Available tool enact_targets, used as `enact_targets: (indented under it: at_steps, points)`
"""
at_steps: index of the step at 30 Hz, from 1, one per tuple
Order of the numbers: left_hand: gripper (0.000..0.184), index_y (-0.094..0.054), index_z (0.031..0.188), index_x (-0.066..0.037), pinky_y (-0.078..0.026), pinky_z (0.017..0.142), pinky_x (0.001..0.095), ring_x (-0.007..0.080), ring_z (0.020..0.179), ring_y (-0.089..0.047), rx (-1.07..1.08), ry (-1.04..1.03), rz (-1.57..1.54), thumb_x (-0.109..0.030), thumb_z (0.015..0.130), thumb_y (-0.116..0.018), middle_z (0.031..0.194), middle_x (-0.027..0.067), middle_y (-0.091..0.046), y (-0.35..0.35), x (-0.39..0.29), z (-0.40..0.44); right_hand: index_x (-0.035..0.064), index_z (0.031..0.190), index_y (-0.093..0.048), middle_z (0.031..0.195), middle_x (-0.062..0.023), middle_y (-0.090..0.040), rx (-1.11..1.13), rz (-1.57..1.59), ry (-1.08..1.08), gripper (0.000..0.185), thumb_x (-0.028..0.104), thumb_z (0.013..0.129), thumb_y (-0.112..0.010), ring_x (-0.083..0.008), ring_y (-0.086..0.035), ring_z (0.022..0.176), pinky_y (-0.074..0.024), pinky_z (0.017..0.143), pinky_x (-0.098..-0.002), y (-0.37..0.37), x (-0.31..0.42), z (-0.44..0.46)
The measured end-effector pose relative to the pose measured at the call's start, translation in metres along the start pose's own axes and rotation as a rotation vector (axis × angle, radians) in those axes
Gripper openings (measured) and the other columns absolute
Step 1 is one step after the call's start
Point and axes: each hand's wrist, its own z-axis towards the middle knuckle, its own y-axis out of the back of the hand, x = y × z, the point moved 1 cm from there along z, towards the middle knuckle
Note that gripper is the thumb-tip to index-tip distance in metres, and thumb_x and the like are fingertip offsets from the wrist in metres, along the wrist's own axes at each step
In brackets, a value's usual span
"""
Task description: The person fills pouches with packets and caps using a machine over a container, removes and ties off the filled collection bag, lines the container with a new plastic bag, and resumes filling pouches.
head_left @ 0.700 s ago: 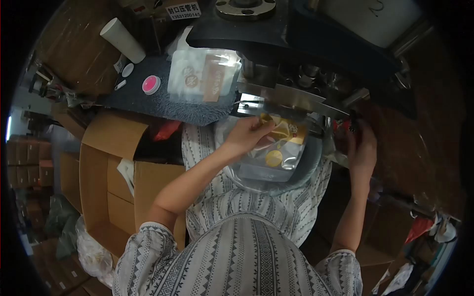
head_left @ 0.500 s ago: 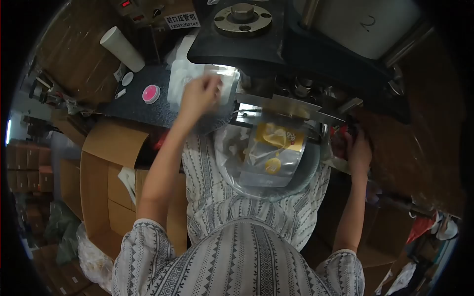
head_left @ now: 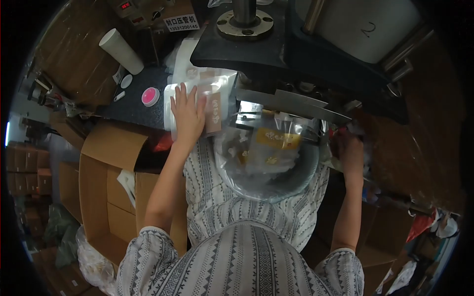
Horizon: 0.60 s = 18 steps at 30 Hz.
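My left hand (head_left: 187, 113) lies with its fingers spread on a pile of clear and white plastic pouches (head_left: 213, 106), left of the press. The top pouch has a pinkish-brown printed panel. At the press's right side my right hand (head_left: 350, 153) is smeared by motion, beside a clear bag with red in it; its fingers are hidden. Below the press, a clear pouch with a gold band (head_left: 277, 139) is blurred over a round basin lined with clear plastic (head_left: 247, 190), which sits on my lap.
The dark press (head_left: 237, 54) with a metal bar (head_left: 301, 101) stands ahead. On the bench are a pink-topped round tub (head_left: 150, 96) and a white cylinder (head_left: 121, 51). An open cardboard box (head_left: 111, 192) stands at the left, another box (head_left: 380, 227) at the right.
My left hand has opened and come down onto the pouches. The gold-banded pouch has dropped deeper into the basin. My right hand has shifted slightly left. More of the press's top rod shows.
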Motion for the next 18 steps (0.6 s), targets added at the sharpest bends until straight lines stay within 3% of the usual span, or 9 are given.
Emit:
enact_targets:
  at_steps: [2, 6, 7, 8, 10, 11, 12, 14, 18]
  points:
    - [0.062, -0.037, 0.138, 0.001, -0.017, 0.109, 0.0556, 0.0428, 0.136, -0.024, 0.12, -0.073, 0.102, -0.037, 0.091, -0.051, 0.145, 0.0282, -0.028, 0.024, -0.027, -0.04, 0.0004, 0.091, -0.066, 0.091, -0.0216, -0.064, -0.055, 0.005, 0.272, 0.015, 0.006, 0.079, -0.06, -0.0377, -0.062, 0.086, -0.0485, 0.074, -0.0423, 0.013, 0.007, -0.006]
    - [0.058, -0.039, 0.135, -0.002, -0.024, 0.108, 0.0507, 0.0425, 0.134, -0.028, 0.198, -0.184, 0.03, -0.013, 0.084, -0.062, 0.146, 0.024, -0.029, 0.024, -0.039, -0.085, 0.0003, 0.092, -0.066, 0.087, -0.0215, -0.065, 0.078, -0.004, 0.239, 0.018, 0.005, 0.076, -0.061, -0.039, -0.062, 0.08, -0.0489, 0.071, -0.0422, 0.023, 0.019, -0.006]
    - [0.045, -0.05, 0.124, -0.003, -0.039, 0.098, 0.0432, 0.0384, 0.12, -0.047, 0.104, -0.186, 0.074, -0.006, 0.081, -0.064, 0.133, 0.0203, -0.047, 0.034, -0.041, -0.083, -0.0004, 0.093, -0.065, 0.085, -0.0219, -0.064, 0.114, -0.057, 0.202, 0.016, 0.005, 0.078, -0.061, -0.0391, -0.062, 0.078, -0.0496, 0.07, -0.044, 0.024, 0.02, -0.005]
    - [0.045, -0.05, 0.124, -0.003, -0.039, 0.098, 0.0432, 0.0384, 0.12, -0.047, 0.106, -0.184, 0.072, -0.006, 0.081, -0.064, 0.133, 0.0203, -0.047, 0.04, -0.041, -0.082, -0.0011, 0.093, -0.064, 0.083, -0.0222, -0.063, 0.152, -0.113, 0.165, 0.015, 0.005, 0.079, -0.061, -0.0392, -0.063, 0.076, -0.0503, 0.069, -0.0458, 0.025, 0.02, -0.005]
    - [0.033, -0.06, 0.109, -0.007, -0.048, 0.08, 0.0397, 0.0348, 0.095, -0.06, 0.151, 0.011, -0.153, -0.003, 0.076, -0.065, 0.107, 0.0136, -0.061, 0.05, -0.038, -0.079, -0.0008, 0.095, -0.064, 0.083, -0.0215, -0.064, 0.112, -0.206, 0.127, 0.016, 0.006, 0.08, -0.061, -0.0377, -0.063, 0.076, -0.0508, 0.068, -0.0444, 0.03, 0.022, -0.008]
    - [0.016, -0.063, 0.093, -0.007, -0.05, 0.065, 0.0386, 0.0329, 0.076, -0.062, 0.01, 0.024, -0.195, -0.002, 0.078, -0.063, 0.085, 0.0096, -0.063, 0.054, -0.046, -0.079, -0.0005, 0.098, -0.065, 0.084, -0.0209, -0.065, 0.068, -0.297, 0.088, 0.018, 0.006, 0.082, -0.061, -0.0361, -0.064, 0.075, -0.0513, 0.067, -0.043, 0.033, 0.024, -0.01]
    - [0.016, -0.063, 0.093, -0.007, -0.05, 0.065, 0.0386, 0.0329, 0.076, -0.062, 0.01, 0.03, -0.194, -0.002, 0.078, -0.063, 0.085, 0.0096, -0.063, 0.059, -0.054, -0.079, -0.0005, 0.098, -0.065, 0.084, -0.0209, -0.065, 0.071, -0.298, 0.093, 0.018, 0.006, 0.082, -0.061, -0.0361, -0.064, 0.075, -0.0513, 0.067, -0.043, 0.037, 0.027, -0.013]
    - [0.014, -0.064, 0.092, -0.006, -0.05, 0.061, 0.0379, 0.0321, 0.073, -0.063, -0.015, -0.024, -0.202, -0.003, 0.078, -0.064, 0.083, 0.0099, -0.063, 0.07, -0.067, -0.083, 0.0004, 0.099, -0.065, 0.084, -0.0186, -0.066, -0.06, 0.209, 0.063, 0.017, 0.008, 0.084, -0.062, -0.033, -0.065, 0.076, -0.0522, 0.066, -0.0392, 0.046, 0.038, -0.018]
    - [0.015, -0.065, 0.092, -0.006, -0.049, 0.06, 0.0372, 0.031, 0.072, -0.063, 0.029, -0.055, -0.276, -0.001, 0.077, -0.064, 0.083, 0.0094, -0.064, 0.081, -0.096, -0.081, 0.0008, 0.098, -0.065, 0.088, -0.0151, -0.065, 0.099, 0.549, 0.22, 0.015, 0.003, 0.084, -0.062, -0.0309, -0.065, 0.077, -0.0532, 0.067, -0.0368, 0.046, 0.101, -0.034]
